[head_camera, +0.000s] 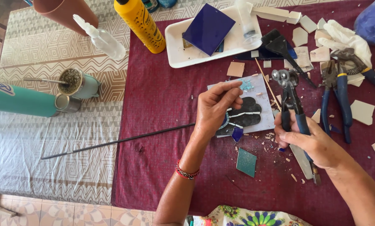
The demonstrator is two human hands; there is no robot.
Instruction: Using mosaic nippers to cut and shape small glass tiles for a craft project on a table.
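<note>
My left hand (214, 108) hovers over a small mosaic panel (254, 94) with black and blue pieces, its fingertips pinched together; whether a tile chip sits between them is hidden. My right hand (311, 140) grips blue-handled wheeled tile nippers (288, 94), jaws pointing away from me beside the panel's right edge. A dark blue shard (237, 134) lies at the panel's near edge, and a teal tile piece (246, 162) rests on the maroon cloth (154, 100) closer to me.
A white tray (177, 46) with a dark blue tile (208, 28) stands behind. Yellow bottle (140, 25), blue pliers (338, 94), white gloves (346, 37), a scraper (279, 44) and several beige tile shards surround it. A thin black rod (112, 142), a mate cup (74, 81) and teal thermos (24, 100) lie left.
</note>
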